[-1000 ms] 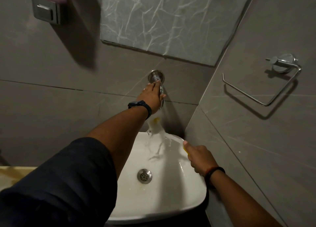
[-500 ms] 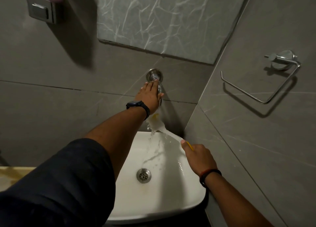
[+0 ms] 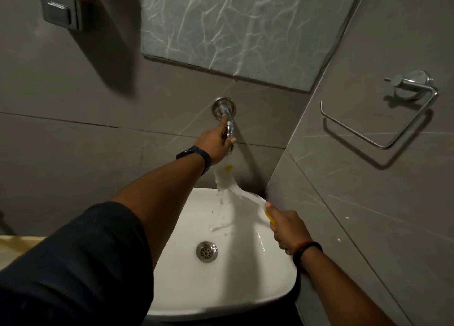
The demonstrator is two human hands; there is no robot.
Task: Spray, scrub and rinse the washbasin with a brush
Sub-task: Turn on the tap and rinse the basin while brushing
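Over a white corner washbasin [image 3: 245, 291], the wall tap [image 3: 228, 126] is gripped by the left hand [image 3: 216, 143] while a white-and-yellow brush [image 3: 235, 185] is held by its handle in the closed right hand [image 3: 287, 229], its head under the running water. The rinse step appears to be in hand. Next, the wet brush would likely need to be swept around the bowl and drain [image 3: 207, 251].

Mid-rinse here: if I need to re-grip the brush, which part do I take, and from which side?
Take the brush by its yellow handle end, where the right hand already wraps it, coming from the basin's right side. The slim handle slants up-left, putting the head under the tap, which the left hand holds.
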